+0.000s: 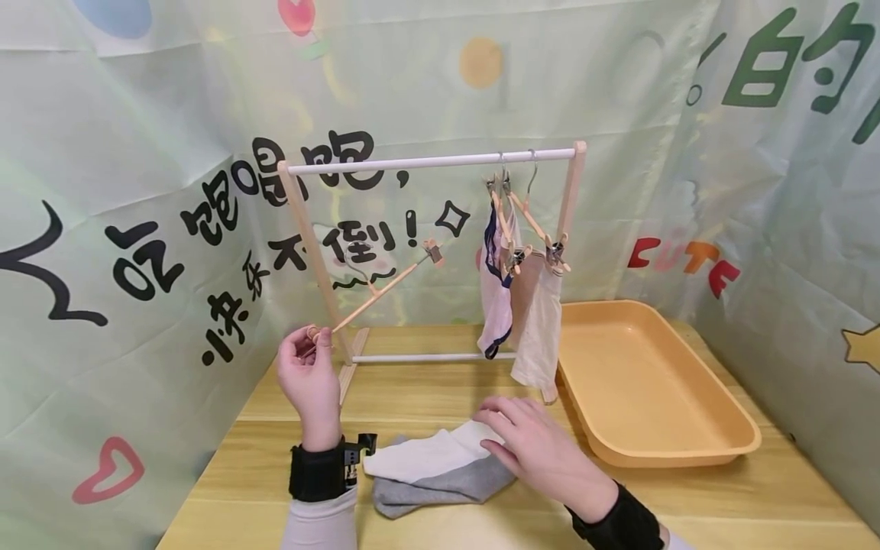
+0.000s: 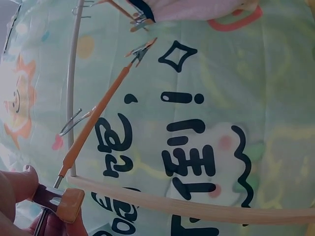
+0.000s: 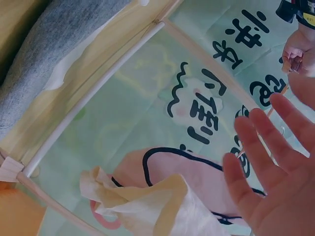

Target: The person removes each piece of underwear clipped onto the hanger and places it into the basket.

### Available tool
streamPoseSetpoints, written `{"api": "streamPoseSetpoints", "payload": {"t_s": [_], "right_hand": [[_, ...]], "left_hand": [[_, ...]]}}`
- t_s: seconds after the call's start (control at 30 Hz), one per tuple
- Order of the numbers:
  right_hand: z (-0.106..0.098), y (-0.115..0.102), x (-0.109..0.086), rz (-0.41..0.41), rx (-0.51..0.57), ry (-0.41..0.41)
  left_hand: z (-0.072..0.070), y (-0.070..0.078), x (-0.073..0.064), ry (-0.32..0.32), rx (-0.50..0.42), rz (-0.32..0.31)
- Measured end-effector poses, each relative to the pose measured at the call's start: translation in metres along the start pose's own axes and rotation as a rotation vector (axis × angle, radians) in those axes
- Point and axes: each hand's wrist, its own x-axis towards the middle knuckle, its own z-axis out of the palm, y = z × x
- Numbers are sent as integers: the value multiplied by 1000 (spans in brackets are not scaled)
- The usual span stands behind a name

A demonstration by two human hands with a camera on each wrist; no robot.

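My left hand (image 1: 309, 378) holds a wooden clip hanger (image 1: 385, 296) by one end, tilted in front of the rack's left post. In the left wrist view, thumb and fingers pinch the end at its metal-and-wood clip (image 2: 71, 205); the far clip (image 2: 140, 51) has no garment in it. My right hand (image 1: 539, 451) is over the right end of a white cloth garment (image 1: 433, 454), which lies on a grey one (image 1: 429, 496) on the table. The right wrist view shows the right hand's fingers (image 3: 263, 142) extended and spread, with nothing gripped.
A small drying rack (image 1: 412, 162) stands behind the hands. Near its right end hang a pink garment with dark trim (image 1: 496, 298) and a cream garment (image 1: 539, 328), on clip hangers. An orange tray (image 1: 660, 458) sits at right. Printed cloth (image 1: 412, 84) encloses the table.
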Motion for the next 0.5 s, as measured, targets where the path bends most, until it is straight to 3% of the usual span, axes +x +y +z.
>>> {"api": "streamPoseSetpoints", "payload": {"t_s": [0.23,0.5], "right_hand": [[7,1,-1,17,21,-169],[16,4,3,-8,112,-264]], "left_hand": [[0,-3,0,-5,-6,-4],[1,-6,1,-10,-16,-4]]}}
